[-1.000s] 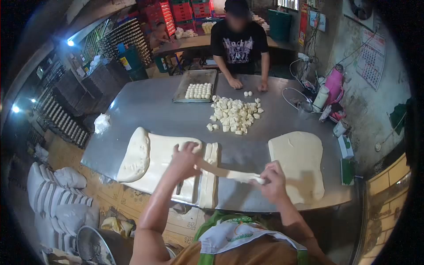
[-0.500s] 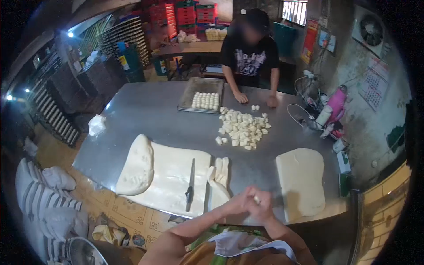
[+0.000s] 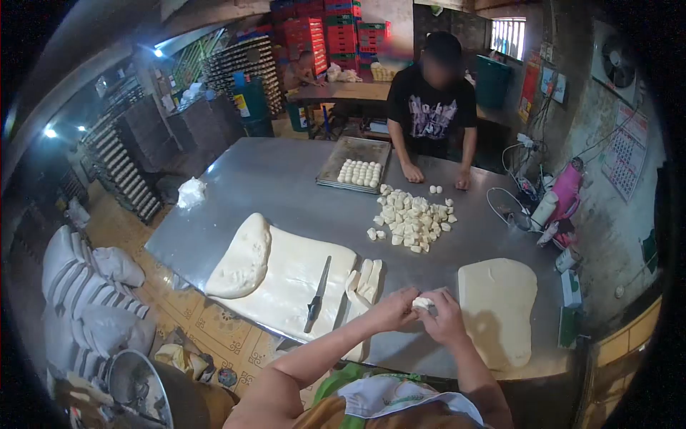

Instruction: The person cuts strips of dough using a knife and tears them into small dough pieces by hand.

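Near the front edge of the table, my left hand [image 3: 394,310] and my right hand [image 3: 444,319] are closed together around a small piece of dough [image 3: 423,303]. Its pale top shows between the fingers. Left of my hands lie cut dough strips [image 3: 367,282] beside a wide slab of dough [image 3: 306,252], folded thick at its left end. A knife [image 3: 319,294] with a dark handle rests on that slab. To the right is another flat dough slab [image 3: 498,307]. Farther off, many cut dough pieces [image 3: 413,220] form a loose pile.
Across the metal table [image 3: 286,175] a co-worker [image 3: 431,107] stands with both hands on its surface. A tray [image 3: 332,161] holds rows of dough balls. A white lump [image 3: 191,193] sits at the left edge. A pink appliance [image 3: 568,191] and cables line the right wall.
My hands have moved slightly up and opened around the dough piece, so more of it shows. The whole view has shifted, with the scene now lower and farther right.
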`<state>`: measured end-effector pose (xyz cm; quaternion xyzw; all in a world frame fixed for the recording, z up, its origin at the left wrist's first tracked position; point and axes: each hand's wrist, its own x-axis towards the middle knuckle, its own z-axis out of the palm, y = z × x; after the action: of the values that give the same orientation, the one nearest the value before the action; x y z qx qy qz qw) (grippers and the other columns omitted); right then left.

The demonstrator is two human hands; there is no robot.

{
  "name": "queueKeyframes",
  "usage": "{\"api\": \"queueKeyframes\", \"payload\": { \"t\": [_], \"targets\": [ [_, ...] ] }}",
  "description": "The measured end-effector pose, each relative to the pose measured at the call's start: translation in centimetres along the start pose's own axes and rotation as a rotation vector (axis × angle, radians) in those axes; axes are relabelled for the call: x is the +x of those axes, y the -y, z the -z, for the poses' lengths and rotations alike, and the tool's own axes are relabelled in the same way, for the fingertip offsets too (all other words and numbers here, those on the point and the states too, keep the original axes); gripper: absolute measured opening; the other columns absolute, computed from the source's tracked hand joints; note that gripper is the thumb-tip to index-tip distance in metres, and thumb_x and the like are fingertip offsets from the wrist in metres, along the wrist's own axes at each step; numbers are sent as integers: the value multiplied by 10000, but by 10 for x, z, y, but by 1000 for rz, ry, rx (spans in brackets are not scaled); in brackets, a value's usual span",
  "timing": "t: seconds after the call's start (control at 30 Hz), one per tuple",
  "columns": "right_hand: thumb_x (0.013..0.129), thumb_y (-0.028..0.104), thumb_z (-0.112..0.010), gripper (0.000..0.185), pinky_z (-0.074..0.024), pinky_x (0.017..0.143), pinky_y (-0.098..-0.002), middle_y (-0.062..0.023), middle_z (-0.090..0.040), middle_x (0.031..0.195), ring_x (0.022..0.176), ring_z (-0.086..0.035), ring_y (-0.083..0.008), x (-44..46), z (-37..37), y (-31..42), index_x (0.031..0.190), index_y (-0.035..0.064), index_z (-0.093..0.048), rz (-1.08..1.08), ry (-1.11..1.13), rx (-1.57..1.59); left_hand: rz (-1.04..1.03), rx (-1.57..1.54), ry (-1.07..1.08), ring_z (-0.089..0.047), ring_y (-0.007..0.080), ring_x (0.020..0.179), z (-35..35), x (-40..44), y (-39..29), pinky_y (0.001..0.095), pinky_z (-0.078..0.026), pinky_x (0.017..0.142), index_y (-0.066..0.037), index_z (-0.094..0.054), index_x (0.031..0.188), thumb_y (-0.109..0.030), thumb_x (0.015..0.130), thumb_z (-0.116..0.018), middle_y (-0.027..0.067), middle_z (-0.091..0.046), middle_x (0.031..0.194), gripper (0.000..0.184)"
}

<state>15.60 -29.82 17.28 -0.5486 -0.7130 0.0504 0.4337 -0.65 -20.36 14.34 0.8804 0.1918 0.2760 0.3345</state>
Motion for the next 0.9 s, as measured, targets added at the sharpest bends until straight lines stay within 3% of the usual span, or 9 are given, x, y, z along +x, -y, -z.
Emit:
{"api": "queueKeyframes", "payload": {
  "t": [0.13,0.27,0.37,0.4,0.5,0.53,0.63,0.8,0.9],
  "targets": [
    [818,134,-688,177,-499,758,-432,-149,-619,889,818,-611,-369,-16,-14,-5,962,55,-624,-15,-65,168,51,-205,-32,-612,400,826,-13,-9,-16,442,-482,722,-19,-583,1032,-92,832,-607,202,-636,875,214],
    [820,199,-705,226,-498,740,-441,-162,-628,877,803,-622,-378,-54,-45,-46,958,47,-612,-194,-78,221,278,-336,2,-624,391,862,-64,-33,7,435,-494,756,-15,-600,1036,-65,821,-616,216,-646,926,221],
    [827,244,-697,268,-503,750,-436,-176,-650,922,839,-635,-383,-78,-52,-88,961,35,-595,-487,286,112,80,277,406,-674,298,753,-55,-40,-14,394,-518,665,-39,-628,1119,-46,829,-627,171,-668,875,290],
    [827,244,-697,268,-503,750,-436,-176,-650,922,839,-635,-383,-86,-55,-106,961,35,-595,-491,277,111,72,279,411,-674,298,753,-56,-36,-21,394,-518,665,-39,-628,1119,-46,829,-627,171,-668,875,290],
    [843,258,-685,296,-514,752,-441,-187,-656,996,867,-640,-395,-111,-66,-144,1020,35,-603,-583,494,-153,-121,-327,85,-685,255,862,-61,-39,-40,370,-527,737,-51,-624,1186,10,800,-605,149,-682,950,392],
    [843,258,-685,296,-514,752,-441,-187,-656,996,867,-640,-395,-99,-66,-141,1020,35,-603,-569,486,-161,-134,-319,76,-685,255,862,-55,-35,-27,370,-527,737,-51,-624,1186,10,800,-605,149,-682,950,392],
    [809,212,-724,287,-498,689,-413,-152,-639,911,836,-644,-323,-77,-59,-72,1019,44,-623,-402,11,123,281,-310,-61,-676,273,968,-46,-40,33,372,-525,817,-50,-617,1217,21,773,-617,167,-675,1045,450],
    [811,202,-719,303,-503,688,-406,-144,-643,928,846,-646,-321,-42,-48,-15,1061,54,-633,-125,9,90,-147,-195,-258,-660,336,977,-27,-16,10,398,-500,875,-33,-614,1191,2,781,-582,173,-680,1001,412],
    [815,198,-704,271,-502,691,-410,-141,-651,951,867,-645,-330,-28,-59,-13,1037,59,-638,-192,-115,83,307,-323,34,-662,368,939,-29,-17,33,412,-508,847,-30,-633,1134,-41,807,-574,188,-675,946,332]
  ]
}}
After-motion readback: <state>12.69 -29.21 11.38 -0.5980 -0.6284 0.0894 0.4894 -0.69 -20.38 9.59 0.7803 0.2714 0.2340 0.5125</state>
